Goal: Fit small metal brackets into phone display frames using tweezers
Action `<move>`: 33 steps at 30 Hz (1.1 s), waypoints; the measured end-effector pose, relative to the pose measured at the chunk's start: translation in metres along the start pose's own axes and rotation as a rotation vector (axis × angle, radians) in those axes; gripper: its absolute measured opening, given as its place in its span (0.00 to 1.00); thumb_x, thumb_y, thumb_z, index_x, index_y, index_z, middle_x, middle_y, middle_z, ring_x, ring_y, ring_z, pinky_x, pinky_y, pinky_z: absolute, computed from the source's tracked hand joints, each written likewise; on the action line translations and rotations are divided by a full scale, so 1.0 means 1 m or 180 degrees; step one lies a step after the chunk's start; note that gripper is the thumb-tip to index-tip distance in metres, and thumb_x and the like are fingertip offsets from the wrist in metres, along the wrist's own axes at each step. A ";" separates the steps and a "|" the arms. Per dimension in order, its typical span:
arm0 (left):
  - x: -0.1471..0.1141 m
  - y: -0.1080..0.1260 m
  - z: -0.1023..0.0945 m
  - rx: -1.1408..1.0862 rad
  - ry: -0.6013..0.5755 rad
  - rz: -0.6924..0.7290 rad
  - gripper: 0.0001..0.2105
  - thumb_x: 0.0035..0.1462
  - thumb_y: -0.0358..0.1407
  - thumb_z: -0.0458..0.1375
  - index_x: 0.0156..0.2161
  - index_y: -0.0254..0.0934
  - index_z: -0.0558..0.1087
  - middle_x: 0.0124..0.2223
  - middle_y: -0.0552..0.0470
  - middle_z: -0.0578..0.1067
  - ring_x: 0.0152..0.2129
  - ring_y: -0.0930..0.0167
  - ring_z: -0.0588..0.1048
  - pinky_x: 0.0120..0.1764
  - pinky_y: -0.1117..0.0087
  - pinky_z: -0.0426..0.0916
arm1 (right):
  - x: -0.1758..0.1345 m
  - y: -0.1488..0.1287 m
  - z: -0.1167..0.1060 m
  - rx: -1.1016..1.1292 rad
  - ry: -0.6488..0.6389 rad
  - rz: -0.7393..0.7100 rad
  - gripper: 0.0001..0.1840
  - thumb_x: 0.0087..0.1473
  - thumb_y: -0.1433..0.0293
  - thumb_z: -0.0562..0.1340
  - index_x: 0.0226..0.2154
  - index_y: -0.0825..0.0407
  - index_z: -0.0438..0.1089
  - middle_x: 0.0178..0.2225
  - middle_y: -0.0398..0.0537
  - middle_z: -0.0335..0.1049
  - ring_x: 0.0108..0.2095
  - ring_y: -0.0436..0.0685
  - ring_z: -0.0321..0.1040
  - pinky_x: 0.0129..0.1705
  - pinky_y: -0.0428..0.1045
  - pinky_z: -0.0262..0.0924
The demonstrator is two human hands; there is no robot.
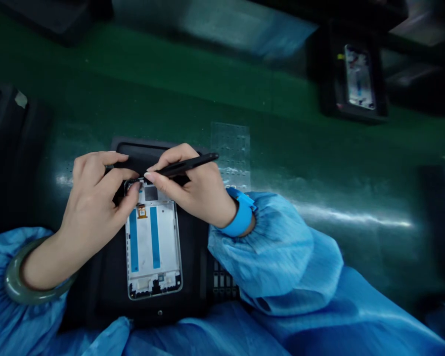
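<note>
The phone frame [154, 247] lies face-open in a black holder tray [193, 267] at about six o'clock of the view, its long axis running toward twelve. Inside it, two blue strips are already in place, with a small orange-brown part between them near the top and a dark square above that — so the middle of the frame looks fitted out. Judging by where the hands meet, the work in hand is at the frame's top edge, and it seems unfinished.

The left hand [92, 202] comes in from eight o'clock, its fingers curled narrow, thumb and forefinger resting on the frame's upper left corner. The right hand [196, 190] comes from four o'clock and pinches a black tweezer-like tool [187, 164] between thumb and forefinger, its tip at the frame's top edge — whether the tip holds any small part I cannot tell.

A clear sheet [230, 148] lies on the green bench [319, 168] at one o'clock from the hands, just beside the tray. Far off at two o'clock a second black tray [328, 94] holds another frame [359, 76], blurred.
</note>
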State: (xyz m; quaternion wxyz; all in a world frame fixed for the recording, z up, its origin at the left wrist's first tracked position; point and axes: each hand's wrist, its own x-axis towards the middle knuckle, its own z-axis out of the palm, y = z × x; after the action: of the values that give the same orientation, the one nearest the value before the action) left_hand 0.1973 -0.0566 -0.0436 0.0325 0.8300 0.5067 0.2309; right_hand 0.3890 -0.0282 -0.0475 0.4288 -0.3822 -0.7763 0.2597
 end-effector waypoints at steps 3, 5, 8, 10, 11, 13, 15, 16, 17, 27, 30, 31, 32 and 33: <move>0.001 -0.001 0.002 -0.0033 0.0020 -0.0009 0.04 0.55 0.33 0.57 0.38 0.39 0.69 0.46 0.45 0.71 0.48 0.59 0.68 0.48 0.52 0.63 | 0.000 0.000 0.000 0.0036 -0.0010 -0.0062 0.08 0.53 0.67 0.63 0.34 0.53 0.64 0.30 0.40 0.68 0.31 0.47 0.67 0.33 0.43 0.61; 0.002 -0.002 0.003 -0.0052 0.0048 -0.0012 0.04 0.55 0.33 0.57 0.37 0.39 0.69 0.45 0.46 0.71 0.47 0.59 0.68 0.48 0.52 0.64 | 0.000 0.001 0.000 0.0021 -0.0014 -0.0058 0.08 0.54 0.67 0.63 0.34 0.53 0.64 0.30 0.40 0.68 0.32 0.47 0.67 0.33 0.43 0.61; 0.003 -0.002 0.004 -0.0067 0.0086 -0.0063 0.02 0.54 0.34 0.58 0.35 0.40 0.69 0.42 0.47 0.72 0.45 0.60 0.69 0.46 0.52 0.65 | 0.000 0.001 0.000 -0.0027 -0.0065 0.0038 0.09 0.54 0.64 0.62 0.34 0.52 0.64 0.30 0.40 0.68 0.32 0.48 0.67 0.33 0.44 0.60; 0.004 -0.002 0.005 -0.0058 0.0101 -0.0124 0.02 0.54 0.34 0.58 0.34 0.41 0.69 0.41 0.48 0.72 0.45 0.60 0.69 0.45 0.51 0.65 | 0.000 0.001 0.000 -0.0026 -0.0111 0.0075 0.09 0.55 0.63 0.62 0.34 0.52 0.64 0.30 0.41 0.67 0.32 0.49 0.67 0.33 0.44 0.60; 0.004 -0.002 0.005 -0.0052 0.0108 -0.0140 0.02 0.54 0.34 0.58 0.34 0.41 0.69 0.41 0.48 0.72 0.44 0.60 0.69 0.45 0.51 0.65 | 0.000 0.001 0.000 -0.0012 -0.0125 0.0075 0.10 0.55 0.63 0.61 0.34 0.52 0.64 0.30 0.41 0.67 0.32 0.49 0.67 0.33 0.45 0.60; 0.005 -0.001 0.005 -0.0040 0.0115 -0.0149 0.01 0.54 0.34 0.57 0.34 0.41 0.69 0.41 0.48 0.72 0.44 0.60 0.69 0.45 0.51 0.65 | 0.000 0.001 0.000 0.0020 -0.0142 0.0079 0.10 0.55 0.63 0.61 0.34 0.52 0.64 0.30 0.41 0.67 0.32 0.49 0.67 0.33 0.44 0.60; 0.005 -0.001 0.005 -0.0031 0.0122 -0.0151 0.01 0.54 0.34 0.57 0.34 0.42 0.69 0.40 0.48 0.72 0.44 0.60 0.69 0.45 0.50 0.65 | 0.000 0.001 0.000 0.0033 -0.0154 0.0095 0.10 0.55 0.63 0.61 0.34 0.52 0.64 0.30 0.41 0.67 0.32 0.49 0.67 0.32 0.44 0.60; 0.005 -0.002 0.006 -0.0035 0.0123 -0.0147 0.01 0.54 0.34 0.57 0.34 0.42 0.69 0.40 0.48 0.71 0.44 0.60 0.69 0.45 0.50 0.64 | 0.001 0.001 0.000 0.0040 -0.0157 0.0098 0.10 0.55 0.63 0.61 0.34 0.52 0.64 0.30 0.41 0.67 0.32 0.49 0.67 0.32 0.44 0.60; 0.005 -0.002 0.006 -0.0042 0.0120 -0.0140 0.01 0.54 0.34 0.57 0.34 0.42 0.69 0.40 0.49 0.71 0.44 0.60 0.69 0.45 0.50 0.64 | 0.001 0.001 0.000 0.0047 -0.0154 0.0100 0.10 0.55 0.63 0.61 0.34 0.52 0.64 0.30 0.41 0.67 0.32 0.49 0.67 0.32 0.44 0.60; 0.004 -0.003 0.005 -0.0094 0.0064 -0.0064 0.02 0.55 0.35 0.57 0.35 0.40 0.69 0.41 0.47 0.71 0.46 0.59 0.68 0.46 0.51 0.64 | 0.002 -0.001 0.000 -0.0010 -0.0100 0.0038 0.08 0.55 0.65 0.61 0.33 0.52 0.63 0.31 0.40 0.67 0.31 0.47 0.65 0.31 0.44 0.59; 0.004 -0.002 0.004 -0.0094 0.0091 -0.0065 0.01 0.55 0.35 0.56 0.34 0.41 0.69 0.40 0.48 0.71 0.45 0.60 0.68 0.45 0.50 0.64 | 0.002 -0.001 0.000 -0.0036 -0.0124 0.0078 0.08 0.55 0.64 0.61 0.33 0.51 0.62 0.31 0.40 0.66 0.30 0.47 0.65 0.31 0.44 0.59; 0.004 -0.002 0.004 -0.0083 0.0098 -0.0075 0.01 0.55 0.35 0.57 0.34 0.42 0.69 0.40 0.48 0.71 0.44 0.60 0.68 0.45 0.50 0.64 | 0.002 -0.001 0.000 -0.0037 -0.0128 0.0093 0.08 0.55 0.64 0.61 0.33 0.51 0.62 0.31 0.40 0.66 0.30 0.47 0.65 0.30 0.44 0.59; 0.005 -0.002 0.004 -0.0069 0.0092 -0.0091 0.01 0.55 0.35 0.57 0.34 0.42 0.69 0.40 0.49 0.71 0.44 0.60 0.68 0.45 0.50 0.63 | 0.002 -0.001 0.000 -0.0037 -0.0134 0.0105 0.08 0.55 0.64 0.61 0.33 0.51 0.62 0.31 0.40 0.66 0.30 0.47 0.65 0.30 0.44 0.59; 0.005 -0.002 0.004 -0.0060 0.0087 -0.0110 0.01 0.55 0.35 0.57 0.33 0.42 0.69 0.40 0.49 0.71 0.44 0.60 0.68 0.45 0.50 0.63 | 0.002 -0.001 0.000 -0.0036 -0.0136 0.0113 0.08 0.55 0.64 0.61 0.33 0.51 0.62 0.31 0.40 0.66 0.30 0.47 0.64 0.30 0.44 0.59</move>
State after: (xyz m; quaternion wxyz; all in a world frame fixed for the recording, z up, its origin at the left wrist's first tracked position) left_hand 0.1990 -0.0506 -0.0462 0.0373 0.8176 0.5191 0.2464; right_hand 0.3878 -0.0269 -0.0463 0.4053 -0.3927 -0.7798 0.2710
